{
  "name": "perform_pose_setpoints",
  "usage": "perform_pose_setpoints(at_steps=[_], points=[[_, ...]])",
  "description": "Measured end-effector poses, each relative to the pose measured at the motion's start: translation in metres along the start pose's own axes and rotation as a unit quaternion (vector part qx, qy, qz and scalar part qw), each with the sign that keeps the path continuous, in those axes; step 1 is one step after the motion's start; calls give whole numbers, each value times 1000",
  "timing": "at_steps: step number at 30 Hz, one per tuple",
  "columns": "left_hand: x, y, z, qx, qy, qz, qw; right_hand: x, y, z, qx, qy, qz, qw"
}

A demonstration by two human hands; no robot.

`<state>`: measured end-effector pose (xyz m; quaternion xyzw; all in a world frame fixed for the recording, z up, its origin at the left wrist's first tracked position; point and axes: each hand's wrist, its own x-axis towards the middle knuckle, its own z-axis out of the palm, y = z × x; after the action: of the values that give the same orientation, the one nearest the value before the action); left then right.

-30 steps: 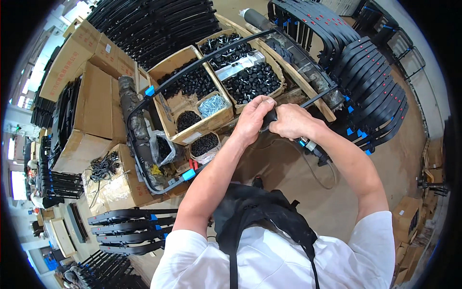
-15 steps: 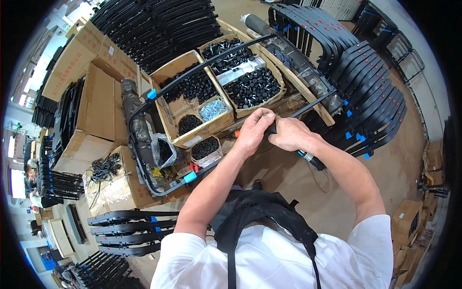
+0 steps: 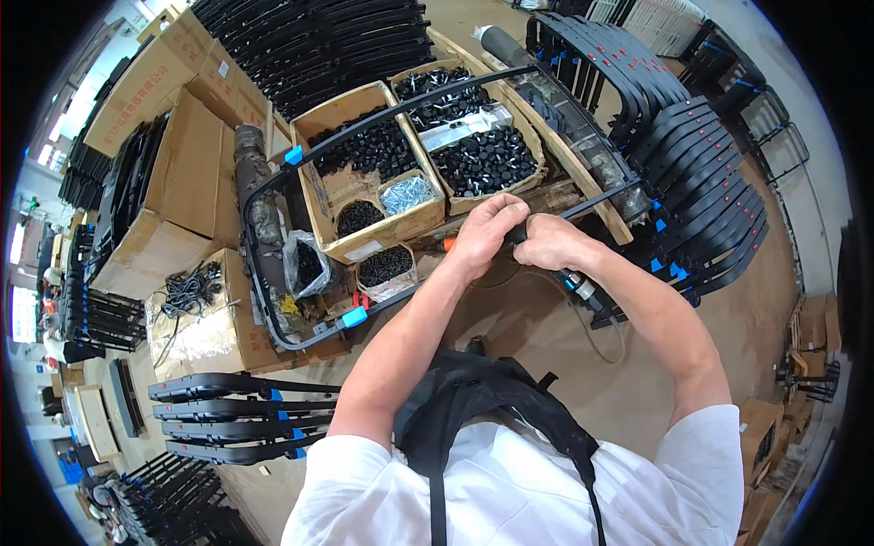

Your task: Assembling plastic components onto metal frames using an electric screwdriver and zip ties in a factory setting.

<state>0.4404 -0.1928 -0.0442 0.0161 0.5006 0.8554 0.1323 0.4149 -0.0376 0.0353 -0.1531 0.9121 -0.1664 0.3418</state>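
My left hand [image 3: 487, 235] is closed, fingertips pinched over the near rail of a black tubular frame [image 3: 419, 109] with rounded corners and blue clips. What the fingertips hold is hidden. Against it, my right hand [image 3: 553, 244] wraps round a straight power screwdriver [image 3: 581, 289], whose rear, with a lit blue ring, sticks out under the wrist. A dark end of the tool shows between the hands. Just beyond them stands a box of black round-headed knobs [image 3: 482, 164]. An orange piece [image 3: 449, 244] peeks out by the left wrist.
The frame lies over a wooden tray [image 3: 314, 196] of black parts and silver screws [image 3: 406, 193]. Bags of small black screws [image 3: 386, 266] sit near its front. Black frames [image 3: 701, 173] are stacked at right, others [image 3: 237, 409] at lower left. Cartons [image 3: 182, 182] stand left. A hose [image 3: 601, 350] hangs below.
My right hand has turned a little, and more of the screwdriver's rear shows beneath the wrist. Both hands stay together at the frame's near rail. The whole view has shifted slightly.
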Motion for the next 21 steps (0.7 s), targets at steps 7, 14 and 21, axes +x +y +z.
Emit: perform_pose_setpoints(at_steps=[7, 14, 21], points=[[7, 9, -4, 6, -7, 7, 1000, -4, -13, -14, 17, -15, 28, 999], [1, 103, -29, 111, 65, 225, 966, -19, -110, -72, 126, 26, -21, 991], [-42, 85, -200, 0, 266, -54, 962, 113, -168, 39, -128, 168, -265, 941]])
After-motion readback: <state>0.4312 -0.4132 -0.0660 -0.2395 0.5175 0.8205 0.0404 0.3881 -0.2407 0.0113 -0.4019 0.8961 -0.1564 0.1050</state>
